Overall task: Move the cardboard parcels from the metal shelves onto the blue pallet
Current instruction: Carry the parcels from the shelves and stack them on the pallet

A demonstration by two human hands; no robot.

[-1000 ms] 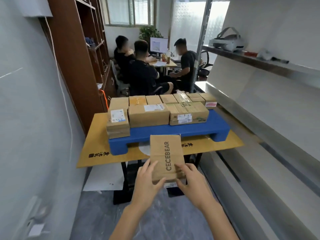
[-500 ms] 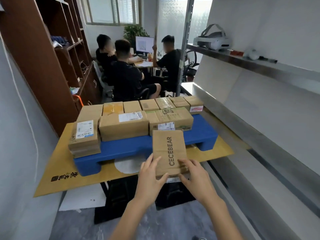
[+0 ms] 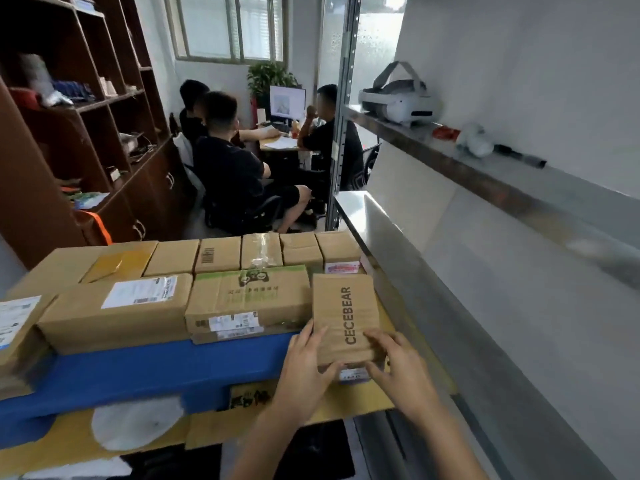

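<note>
Both hands are clamped on the near end of the CECEBEAR parcel [image 3: 343, 317]. The left hand [image 3: 304, 372] has its fingers up the left edge, and the right hand [image 3: 401, 372] has its fingers spread over the top near the right corner. The parcel sits flat at the right end of the blue pallet [image 3: 156, 368], right up against the green-printed parcel [image 3: 249, 299]. Can't tell if it's actually resting on the pallet or just held over it. Left of that is a parcel with a white label [image 3: 117, 313], plus a row of smaller boxes [image 3: 218, 254] along the far side. The pallet sits on a yellow-brown surface [image 3: 69, 441], and the metal shelves [image 3: 381, 237] run along the right, with a white headset [image 3: 398, 102] on the upper one.
</note>
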